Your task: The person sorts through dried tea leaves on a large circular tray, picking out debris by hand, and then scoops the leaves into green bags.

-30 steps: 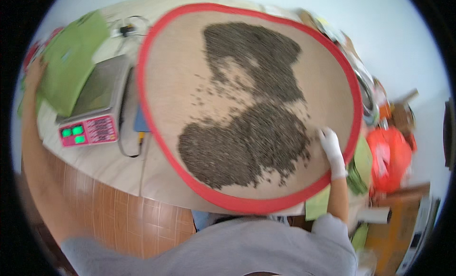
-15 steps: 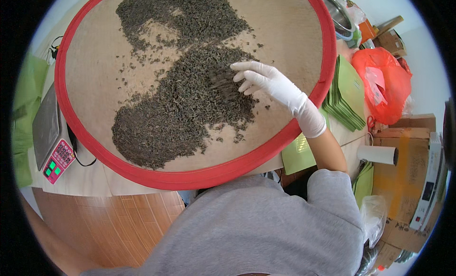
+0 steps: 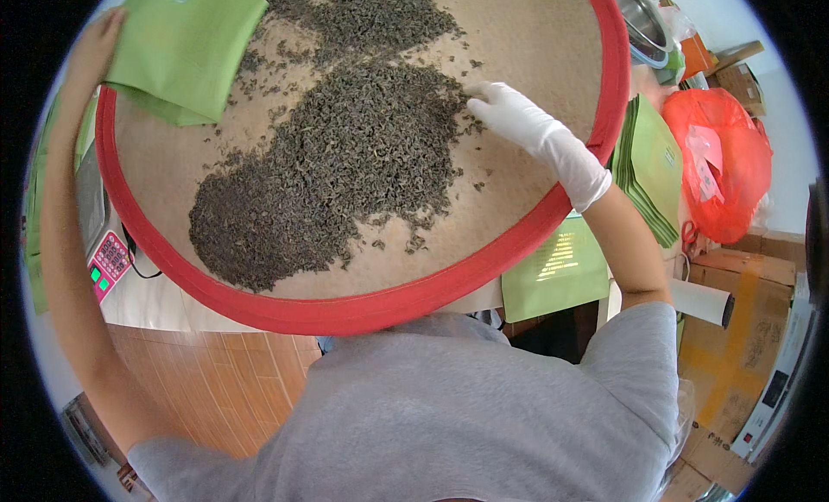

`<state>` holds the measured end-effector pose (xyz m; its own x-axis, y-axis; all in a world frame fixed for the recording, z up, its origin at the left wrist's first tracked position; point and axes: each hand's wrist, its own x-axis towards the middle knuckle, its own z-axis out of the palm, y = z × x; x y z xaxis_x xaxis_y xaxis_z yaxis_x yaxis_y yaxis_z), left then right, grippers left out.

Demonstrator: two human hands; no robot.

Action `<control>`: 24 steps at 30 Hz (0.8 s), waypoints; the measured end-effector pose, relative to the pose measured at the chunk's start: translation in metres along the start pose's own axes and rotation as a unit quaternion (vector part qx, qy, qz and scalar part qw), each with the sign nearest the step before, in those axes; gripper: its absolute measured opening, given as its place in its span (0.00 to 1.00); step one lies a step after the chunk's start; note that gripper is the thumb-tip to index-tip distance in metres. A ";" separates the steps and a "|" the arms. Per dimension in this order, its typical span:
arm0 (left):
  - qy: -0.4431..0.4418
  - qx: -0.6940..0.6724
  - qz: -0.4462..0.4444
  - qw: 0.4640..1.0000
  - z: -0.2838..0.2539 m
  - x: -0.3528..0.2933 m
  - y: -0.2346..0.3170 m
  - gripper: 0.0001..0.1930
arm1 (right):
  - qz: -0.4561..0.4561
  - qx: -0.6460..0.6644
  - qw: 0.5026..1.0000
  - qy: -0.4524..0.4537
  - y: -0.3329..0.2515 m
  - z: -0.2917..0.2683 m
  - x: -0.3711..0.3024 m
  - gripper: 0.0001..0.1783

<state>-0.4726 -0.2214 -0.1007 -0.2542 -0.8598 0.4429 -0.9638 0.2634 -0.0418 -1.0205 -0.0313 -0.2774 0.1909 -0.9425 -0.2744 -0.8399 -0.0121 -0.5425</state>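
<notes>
A green pouch-like bag (image 3: pixel 186 53) is held at its left edge by my bare left hand (image 3: pixel 105 44). It hangs over the far left part of a big round tray (image 3: pixel 371 310) with a red cloth rim. Dark, curled dried leaves, like tea (image 3: pixel 345 148), are heaped on the tray's tan surface, with a second heap (image 3: pixel 371 23) beyond. My right hand (image 3: pixel 509 113), in a white glove, is at the right edge of the nearer heap. Its fingers are curled in, and whatever they may hold is hidden.
On the left, a scale with a pink keypad (image 3: pixel 110 256) is partly behind my arm. Stacked green bags (image 3: pixel 652 170) lie right of the tray, near a red plastic bag (image 3: pixel 721 161). One green bag (image 3: pixel 557 273) lies by the front rim. Cardboard boxes (image 3: pixel 734 347) stand right.
My left hand has come up to the far left with a green bag in its grip. My right hand has moved right, from over the heap to its edge, its fingers now curled.
</notes>
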 end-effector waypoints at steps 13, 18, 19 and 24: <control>-0.239 -0.294 -0.136 0.915 0.014 -0.021 0.127 0.27 | -0.058 0.323 0.941 -0.084 -0.082 0.016 -0.030 0.28; -0.186 -0.383 -0.089 0.901 0.008 -0.031 0.145 0.27 | 0.005 -0.014 0.994 -0.109 -0.040 0.008 -0.047 0.22; -0.180 -0.397 -0.083 0.896 0.008 -0.034 0.146 0.27 | 0.063 0.020 0.987 -0.145 -0.040 0.010 -0.051 0.22; -0.172 -0.490 -0.097 0.849 0.013 -0.039 0.162 0.26 | 0.178 0.206 0.935 -0.228 -0.048 0.034 -0.063 0.20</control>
<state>-0.6198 -0.1507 -0.1368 -0.2687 -0.9613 0.0614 -0.5029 0.1944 0.8422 -0.9753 0.0403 -0.2611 0.2125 -0.6211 -0.7544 -0.6425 0.4928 -0.5868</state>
